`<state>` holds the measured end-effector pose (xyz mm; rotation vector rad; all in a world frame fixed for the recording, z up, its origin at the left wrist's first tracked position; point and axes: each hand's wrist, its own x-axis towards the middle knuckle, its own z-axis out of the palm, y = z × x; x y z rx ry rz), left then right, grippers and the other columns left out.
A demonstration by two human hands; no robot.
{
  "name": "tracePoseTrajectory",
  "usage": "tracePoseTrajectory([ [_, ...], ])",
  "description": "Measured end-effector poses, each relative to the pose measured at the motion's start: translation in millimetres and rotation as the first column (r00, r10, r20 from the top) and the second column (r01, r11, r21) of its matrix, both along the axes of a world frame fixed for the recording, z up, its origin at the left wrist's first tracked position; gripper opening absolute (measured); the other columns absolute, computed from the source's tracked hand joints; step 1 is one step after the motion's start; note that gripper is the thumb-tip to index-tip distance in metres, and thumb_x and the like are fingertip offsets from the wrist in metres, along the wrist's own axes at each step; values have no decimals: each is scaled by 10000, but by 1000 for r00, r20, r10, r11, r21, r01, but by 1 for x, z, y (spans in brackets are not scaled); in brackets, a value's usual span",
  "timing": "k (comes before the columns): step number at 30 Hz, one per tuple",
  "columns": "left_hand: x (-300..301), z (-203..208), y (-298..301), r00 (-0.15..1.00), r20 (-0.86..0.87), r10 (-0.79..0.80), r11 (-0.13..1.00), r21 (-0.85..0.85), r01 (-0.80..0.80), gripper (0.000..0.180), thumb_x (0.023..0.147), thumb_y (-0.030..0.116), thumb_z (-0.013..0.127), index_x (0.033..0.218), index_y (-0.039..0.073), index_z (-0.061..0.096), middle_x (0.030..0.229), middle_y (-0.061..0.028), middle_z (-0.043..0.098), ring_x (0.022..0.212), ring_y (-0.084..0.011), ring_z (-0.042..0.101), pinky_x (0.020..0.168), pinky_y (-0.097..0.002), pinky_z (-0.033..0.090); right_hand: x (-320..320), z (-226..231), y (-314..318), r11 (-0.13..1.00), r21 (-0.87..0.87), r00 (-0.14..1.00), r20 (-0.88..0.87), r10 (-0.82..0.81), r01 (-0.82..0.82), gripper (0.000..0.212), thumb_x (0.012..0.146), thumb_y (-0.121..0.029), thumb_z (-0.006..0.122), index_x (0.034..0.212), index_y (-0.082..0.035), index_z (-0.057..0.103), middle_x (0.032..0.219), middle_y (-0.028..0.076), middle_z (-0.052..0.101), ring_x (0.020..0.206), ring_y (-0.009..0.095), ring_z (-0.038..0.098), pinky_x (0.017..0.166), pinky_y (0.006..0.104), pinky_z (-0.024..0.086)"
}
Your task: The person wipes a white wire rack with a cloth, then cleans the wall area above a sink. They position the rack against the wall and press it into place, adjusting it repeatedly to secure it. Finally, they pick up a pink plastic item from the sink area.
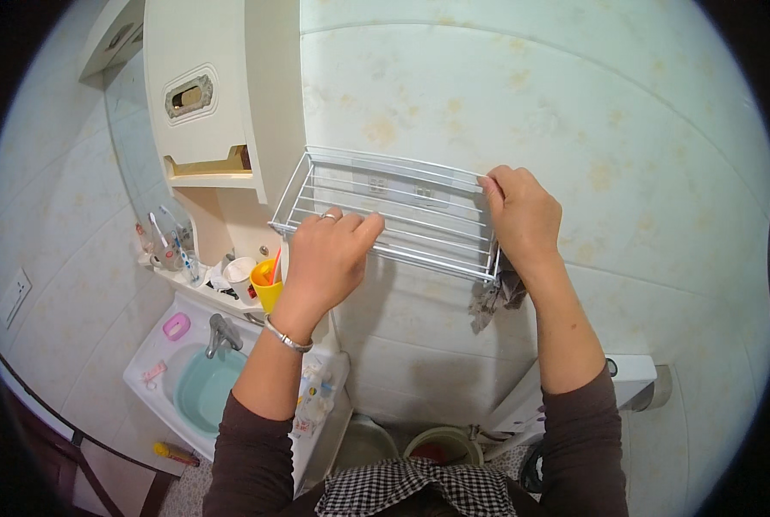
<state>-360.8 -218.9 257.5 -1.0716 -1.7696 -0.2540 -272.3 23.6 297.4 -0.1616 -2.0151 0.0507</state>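
Note:
Both my hands are on a white wire rack [437, 260], a long shallow basket of thin rods held up against the tiled wall. My left hand [327, 263], with a ring and a bracelet, is closed over the front rail left of the middle. At the right end, my right hand [524, 217] pinches the upper corner of the frame. Wall sockets [378, 184] show behind the rods. A crumpled dark grey cloth [497, 302] hangs just below the rack's right end. Whether the rack is fixed to the wall, I cannot tell.
Left of the rack stands a cream wall cabinet [275, 95]. Beneath it, a shelf carries a yellow cup [267, 291] and toothbrushes [168, 246]. A sink [155, 389] with a grey faucet [223, 333] sits lower left. Buckets [467, 450] stand below; a white appliance [628, 376] is at right.

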Motion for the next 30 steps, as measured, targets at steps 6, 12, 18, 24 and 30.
tracePoseTrajectory([
  [6, -6, -4, -3, 999, 32, -6, 999, -34, 7, 344, 630, -26, 630, 931, 126, 562, 686, -40, 571, 668, -253, 575, 562, -390, 448, -6, -5, -1, 999, 11, 998, 59, -39, 39, 207, 941, -292, 621, 848, -108, 627, 781, 91, 605, 678, 328, 619, 583, 449, 482],
  [12, -2, -6, -4, 994, 109, 1, 998, -65, 6, 323, 644, -21, 626, 921, 132, 555, 650, -46, 556, 638, -266, 572, 540, -394, 447, -7, -10, 2, 998, 33, 986, 159, -56, 52, 222, 930, -290, 630, 824, -95, 622, 766, 107, 608, 688, 338, 625, 589, 455, 483],
  [18, -2, -12, -4, 999, 39, 16, 998, -60, -14, 201, 740, 33, 624, 883, 140, 532, 636, -42, 563, 633, -249, 611, 507, -395, 450, -6, -16, 2, 999, 42, 992, 123, -5, 0, 259, 928, -306, 632, 794, -87, 607, 768, 116, 618, 685, 346, 628, 581, 460, 475],
  [24, 4, -12, -9, 989, 142, 44, 995, -100, -29, 398, 693, 16, 653, 1064, 150, 601, 766, -41, 632, 690, -265, 599, 578, -387, 476, -7, -8, 4, 998, 56, 990, 142, -20, 13, 288, 925, -329, 634, 777, -84, 602, 756, 107, 618, 690, 333, 622, 576, 453, 467],
  [30, 14, 20, -29, 846, 384, -370, 901, -76, 428, 556, 812, 171, 726, 1346, 146, 572, 1146, -79, 691, 933, -290, 645, 770, -362, 527, -7, -8, 10, 997, -64, 995, 81, 58, -53, 293, 926, -349, 632, 782, -93, 623, 751, 85, 613, 715, 303, 614, 597, 419, 461],
])
